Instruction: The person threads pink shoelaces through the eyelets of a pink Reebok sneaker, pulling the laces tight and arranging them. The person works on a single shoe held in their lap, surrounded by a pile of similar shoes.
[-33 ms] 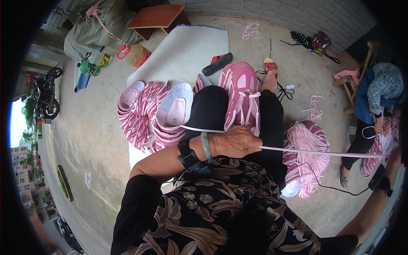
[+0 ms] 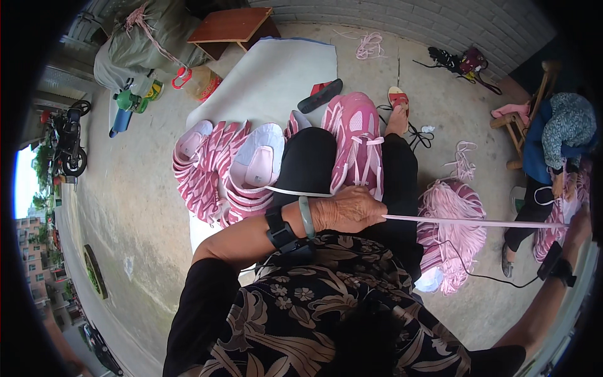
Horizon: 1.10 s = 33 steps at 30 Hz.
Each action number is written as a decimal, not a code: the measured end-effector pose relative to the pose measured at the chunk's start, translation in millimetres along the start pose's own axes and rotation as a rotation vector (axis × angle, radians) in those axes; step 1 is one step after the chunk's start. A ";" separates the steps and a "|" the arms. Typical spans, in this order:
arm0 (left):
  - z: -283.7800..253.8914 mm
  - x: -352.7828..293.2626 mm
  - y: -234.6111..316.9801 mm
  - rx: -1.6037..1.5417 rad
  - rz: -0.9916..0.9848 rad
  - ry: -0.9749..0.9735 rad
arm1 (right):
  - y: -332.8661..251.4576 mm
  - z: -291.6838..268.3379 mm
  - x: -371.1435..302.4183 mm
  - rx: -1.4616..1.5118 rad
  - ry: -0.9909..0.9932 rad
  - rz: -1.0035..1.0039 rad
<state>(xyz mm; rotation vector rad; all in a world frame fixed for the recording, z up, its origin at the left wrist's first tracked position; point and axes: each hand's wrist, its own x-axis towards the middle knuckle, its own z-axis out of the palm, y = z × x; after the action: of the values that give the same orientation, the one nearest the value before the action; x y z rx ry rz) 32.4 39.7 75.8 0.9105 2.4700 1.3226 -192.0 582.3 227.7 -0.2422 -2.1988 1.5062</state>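
Concrete yard; left hand (image 2: 348, 210) pinches pink lace (image 2: 471, 222), right hand (image 2: 575, 229) pulls it taut; grip unclear.

One pink lace (image 2: 477, 222) drawn taut, one lace bundle (image 2: 453, 217), one wooden stool (image 2: 233, 25), one motorcycle (image 2: 66, 141).

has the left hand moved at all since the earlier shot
No. The left hand sits at the same spot against the pink shoe upper on the lap, pinching the pink lace just as in the earlier picture.

The right hand (image 2: 575, 229) is half lost in the dark rim; its hold on the pink lace (image 2: 477, 222) is unclear.
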 end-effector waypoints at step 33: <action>5.5 5.0 -16.5 -0.061 0.036 0.137 | -21.1 408.4 -298.6 -0.324 -1.180 -0.421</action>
<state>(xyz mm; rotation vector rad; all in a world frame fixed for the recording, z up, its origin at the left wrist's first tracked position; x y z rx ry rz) 23.8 39.7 59.9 0.8826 2.5084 1.5111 -117.4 115.6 45.8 1.2387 -3.0365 1.1220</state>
